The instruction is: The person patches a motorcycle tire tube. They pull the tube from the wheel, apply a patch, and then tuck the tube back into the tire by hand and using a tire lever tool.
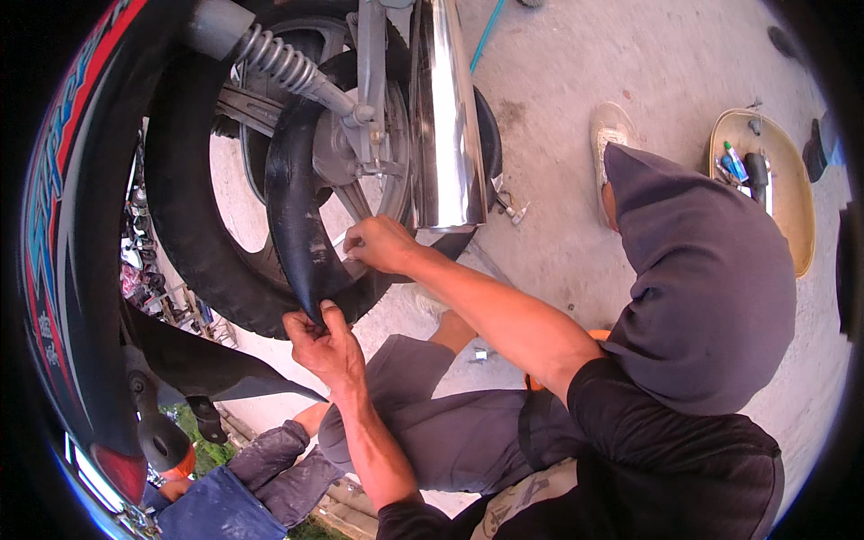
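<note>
So, L hand (pixel 333 355) pinches glossy, curved blk rubber tube (pixel 293 200).

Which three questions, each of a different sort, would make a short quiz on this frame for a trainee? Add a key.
1. Multiple choice: What does the left hand pinch?
(a) a cloth
(b) the black rubber piece
(c) a wrench
2. True or false: In the picture, the coil spring is left of the shiny silver exhaust.
3. Fill in the colour: The dark-handled tool lies in a ____ tray.

Key: 1. b; 2. true; 3. tan
</note>
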{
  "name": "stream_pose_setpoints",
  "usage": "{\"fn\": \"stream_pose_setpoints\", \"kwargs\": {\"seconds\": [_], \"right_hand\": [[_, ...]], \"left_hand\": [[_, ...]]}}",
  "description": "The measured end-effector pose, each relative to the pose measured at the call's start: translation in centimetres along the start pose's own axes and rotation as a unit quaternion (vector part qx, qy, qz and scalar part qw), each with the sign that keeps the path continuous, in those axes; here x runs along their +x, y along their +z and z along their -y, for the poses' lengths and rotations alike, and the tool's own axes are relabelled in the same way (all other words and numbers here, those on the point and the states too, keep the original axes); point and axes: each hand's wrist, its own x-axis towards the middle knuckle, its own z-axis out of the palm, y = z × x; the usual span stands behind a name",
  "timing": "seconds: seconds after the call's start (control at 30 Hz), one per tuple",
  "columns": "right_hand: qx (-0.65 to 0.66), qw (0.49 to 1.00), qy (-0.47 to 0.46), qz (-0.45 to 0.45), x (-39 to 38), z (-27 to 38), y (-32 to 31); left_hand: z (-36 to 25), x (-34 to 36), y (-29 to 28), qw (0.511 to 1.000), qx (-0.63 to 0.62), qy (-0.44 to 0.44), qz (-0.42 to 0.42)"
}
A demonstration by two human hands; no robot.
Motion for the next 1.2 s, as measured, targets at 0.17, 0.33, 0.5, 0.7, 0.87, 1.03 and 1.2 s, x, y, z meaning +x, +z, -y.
{"fn": "stream_pose_setpoints", "kwargs": {"seconds": [0.17, 0.33, 0.5, 0.7, 0.87, 1.03, 1.2], "right_hand": [[0.045, 0.999, -0.011, 0.015, 0.1, -0.6, 0.1], [0.025, 0.999, -0.003, 0.029, 0.7, -0.5, 0.1], [0.04, 0.998, -0.043, 0.008, 0.9, -1.0, 0.6], [0.034, 0.998, -0.015, 0.051, 1.1, -1.3, 0.5], [0.033, 0.999, -0.007, 0.033, 0.8, -1.4, 0.7], [0.051, 0.998, 0.03, 0.028, 0.7, -1.8, 0.8], [0.069, 0.997, 0.033, 0.021, 1.1, -2.5, 1.4]], "left_hand": [[-0.8, 0.0, -0.1, 1.0, -0.022, -0.005, 0.016], [-0.5, 0.1, -0.2, 1.0, -0.011, 0.001, 0.027], [-0.9, 0.3, 0.0, 0.999, -0.032, -0.017, 0.011], [-0.5, 0.3, -0.1, 0.999, -0.035, -0.018, 0.019], [-0.7, 0.4, -0.1, 0.999, -0.035, -0.018, 0.02], [-0.2, 0.5, -0.2, 0.999, -0.041, -0.016, 0.022], [-0.3, 0.7, -0.3, 0.999, -0.025, -0.022, 0.026]]}}
